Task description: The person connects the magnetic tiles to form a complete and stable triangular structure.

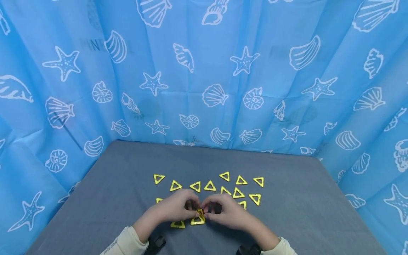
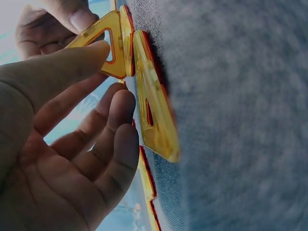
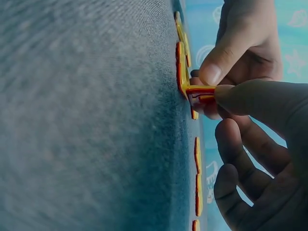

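Over the near middle of the table, my left hand (image 1: pixel 180 206) and right hand (image 1: pixel 227 211) meet at a yellow triangular magnetic tile (image 2: pixel 117 67). The left thumb lies on its face in the left wrist view, pinching it with the fingers behind. From the other side, the right thumb and finger pinch its edge. This tile stands raised at the edge of a flat yellow triangular tile (image 1: pixel 198 222). In the right wrist view, the held tile (image 3: pixel 204 89) projects from the flat one, which lies along the cloth. Another triangular tile (image 1: pixel 177 225) lies just left.
Several more yellow triangular tiles lie spread beyond the hands, among them one at the far left (image 1: pixel 158 179) and one at the right (image 1: pixel 255 199). A grey cloth (image 1: pixel 134 166) covers the table. Blue shell-patterned curtains (image 1: pixel 197 81) hang behind and at both sides.
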Available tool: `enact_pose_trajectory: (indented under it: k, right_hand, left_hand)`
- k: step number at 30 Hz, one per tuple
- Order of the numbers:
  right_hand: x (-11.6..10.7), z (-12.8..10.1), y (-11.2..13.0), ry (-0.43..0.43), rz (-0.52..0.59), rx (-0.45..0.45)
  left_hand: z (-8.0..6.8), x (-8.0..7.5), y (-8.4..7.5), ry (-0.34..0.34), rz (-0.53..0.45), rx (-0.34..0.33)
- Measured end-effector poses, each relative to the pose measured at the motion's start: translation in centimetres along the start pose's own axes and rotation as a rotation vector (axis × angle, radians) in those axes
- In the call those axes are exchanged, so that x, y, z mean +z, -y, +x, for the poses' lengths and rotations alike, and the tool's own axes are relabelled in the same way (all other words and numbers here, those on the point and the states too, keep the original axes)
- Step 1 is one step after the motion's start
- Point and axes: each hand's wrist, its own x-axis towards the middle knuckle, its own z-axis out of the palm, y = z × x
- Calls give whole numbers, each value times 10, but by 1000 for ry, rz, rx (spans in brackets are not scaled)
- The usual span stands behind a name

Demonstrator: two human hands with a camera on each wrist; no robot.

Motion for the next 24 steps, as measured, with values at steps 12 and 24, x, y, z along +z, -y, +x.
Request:
enact_pose_trajectory:
  k: [12, 24]
  right_hand:
    - [-6, -1, -4, 1, -10, 0]
    - [-35, -6, -22, -122, -132, 77]
  left_hand:
    - [-1, 2, -6, 8, -30, -92]
    - [-2, 1, -6, -2, 1, -117]
